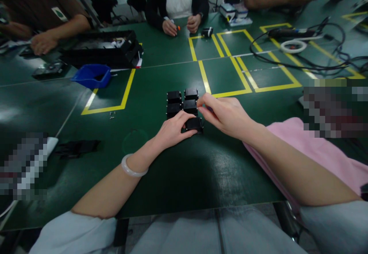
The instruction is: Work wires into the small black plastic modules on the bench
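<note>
Several small black blocks with shiny metal bits at their sides stand in two columns on the green table [224,185]. My left hand [174,129] has its thumb and fingers around the nearest black block [194,123] in the right column. My right hand [227,114] is closed in a pinch at the right side of the middle black block [189,106]. Anything between those fingertips is too small or hidden to make out. Behind my left hand, another black block [173,109] is partly covered.
A pink cloth [296,142] lies beneath my right forearm. Further left are a dark part [77,147], a blue bin [93,76] and a black tray [100,48]. Cables [316,64] lie at the back right. Co-workers sit across the table, one holding a small orange-tipped item [178,28].
</note>
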### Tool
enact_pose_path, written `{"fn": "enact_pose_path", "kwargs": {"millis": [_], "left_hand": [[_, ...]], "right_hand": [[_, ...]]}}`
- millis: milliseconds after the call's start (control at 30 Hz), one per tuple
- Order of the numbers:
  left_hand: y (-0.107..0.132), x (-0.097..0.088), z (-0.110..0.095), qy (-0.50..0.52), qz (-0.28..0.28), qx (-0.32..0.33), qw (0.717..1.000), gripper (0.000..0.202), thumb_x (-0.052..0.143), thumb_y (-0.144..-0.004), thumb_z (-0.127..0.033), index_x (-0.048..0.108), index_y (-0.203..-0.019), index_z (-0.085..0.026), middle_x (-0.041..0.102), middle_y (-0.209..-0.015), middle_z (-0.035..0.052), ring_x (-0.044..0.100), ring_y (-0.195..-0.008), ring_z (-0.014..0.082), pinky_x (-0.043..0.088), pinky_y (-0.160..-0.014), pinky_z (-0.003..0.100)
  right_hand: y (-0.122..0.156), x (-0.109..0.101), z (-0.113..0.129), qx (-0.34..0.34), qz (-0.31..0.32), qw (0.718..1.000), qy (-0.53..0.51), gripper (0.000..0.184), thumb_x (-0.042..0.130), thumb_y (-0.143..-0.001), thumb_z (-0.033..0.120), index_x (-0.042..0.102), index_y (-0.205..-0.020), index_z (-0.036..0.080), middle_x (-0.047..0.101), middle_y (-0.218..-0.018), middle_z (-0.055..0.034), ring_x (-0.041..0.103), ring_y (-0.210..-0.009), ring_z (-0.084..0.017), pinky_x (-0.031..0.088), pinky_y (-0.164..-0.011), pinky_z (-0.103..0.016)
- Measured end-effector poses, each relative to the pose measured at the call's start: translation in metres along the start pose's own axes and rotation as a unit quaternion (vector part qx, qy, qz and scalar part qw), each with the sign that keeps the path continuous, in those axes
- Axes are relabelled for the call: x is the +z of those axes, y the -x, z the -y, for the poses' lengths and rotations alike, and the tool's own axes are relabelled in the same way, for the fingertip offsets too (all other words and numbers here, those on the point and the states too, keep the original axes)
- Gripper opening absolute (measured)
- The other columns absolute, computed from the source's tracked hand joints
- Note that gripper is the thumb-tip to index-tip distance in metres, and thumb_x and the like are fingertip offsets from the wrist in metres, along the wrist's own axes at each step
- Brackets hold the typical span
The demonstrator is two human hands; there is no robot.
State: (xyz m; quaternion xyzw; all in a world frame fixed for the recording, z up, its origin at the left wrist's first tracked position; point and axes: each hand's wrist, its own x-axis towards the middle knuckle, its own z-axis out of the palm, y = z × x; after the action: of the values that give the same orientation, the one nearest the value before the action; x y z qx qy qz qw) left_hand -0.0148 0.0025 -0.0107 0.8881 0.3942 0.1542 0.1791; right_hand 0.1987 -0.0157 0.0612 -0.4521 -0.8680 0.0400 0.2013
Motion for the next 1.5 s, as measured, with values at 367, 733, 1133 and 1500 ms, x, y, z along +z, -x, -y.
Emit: {"fn": "enact_pose_path", "kwargs": {"millis": [367,733,1133,1500], "left_hand": [[0.000,0.002,0.001,-0.021,0.000,0.003,1.000,0.047,0.057,-0.088,-0.048,0.046,-0.127,-0.024,0.055,-0.116,0.0051,0.060,-0.097,0.0210,0.051,-0.080,0.032],[0.000,0.001,-0.004,-0.129,-0.002,0.027,0.991,0.046,0.054,-0.090,-0.044,0.043,-0.130,-0.022,0.055,-0.118,0.0071,0.061,-0.097,0.0226,0.052,-0.077,0.034],[0.000,-0.001,-0.010,-0.169,-0.007,0.037,0.985,0.044,0.054,-0.091,-0.041,0.046,-0.128,-0.020,0.056,-0.116,0.0080,0.059,-0.100,0.0234,0.050,-0.082,0.035],[0.000,-0.003,-0.011,-0.196,-0.019,0.046,0.979,0.047,0.055,-0.090,-0.042,0.047,-0.130,-0.018,0.056,-0.114,0.0094,0.054,-0.100,0.0249,0.048,-0.082,0.037]], "right_hand": [[0.001,0.002,-0.003,-0.014,-0.006,1.000,-0.004,0.034,0.034,-0.097,0.042,0.056,-0.100,0.016,0.056,-0.067,0.0005,0.050,-0.058,-0.013,0.029,-0.058,-0.024],[0.000,0.002,-0.004,-0.019,0.000,1.000,-0.014,0.034,0.033,-0.097,0.042,0.055,-0.100,0.016,0.056,-0.067,0.0010,0.049,-0.057,-0.012,0.029,-0.058,-0.023],[0.001,0.001,-0.002,-0.017,-0.015,0.999,-0.027,0.036,0.029,-0.098,0.039,0.056,-0.101,0.015,0.056,-0.069,0.0005,0.043,-0.055,-0.010,0.027,-0.056,-0.024],[0.001,0.005,-0.003,-0.016,-0.054,0.998,0.001,0.033,0.029,-0.097,0.032,0.056,-0.102,0.015,0.056,-0.066,0.0010,0.043,-0.054,-0.010,0.026,-0.055,-0.023]]}}
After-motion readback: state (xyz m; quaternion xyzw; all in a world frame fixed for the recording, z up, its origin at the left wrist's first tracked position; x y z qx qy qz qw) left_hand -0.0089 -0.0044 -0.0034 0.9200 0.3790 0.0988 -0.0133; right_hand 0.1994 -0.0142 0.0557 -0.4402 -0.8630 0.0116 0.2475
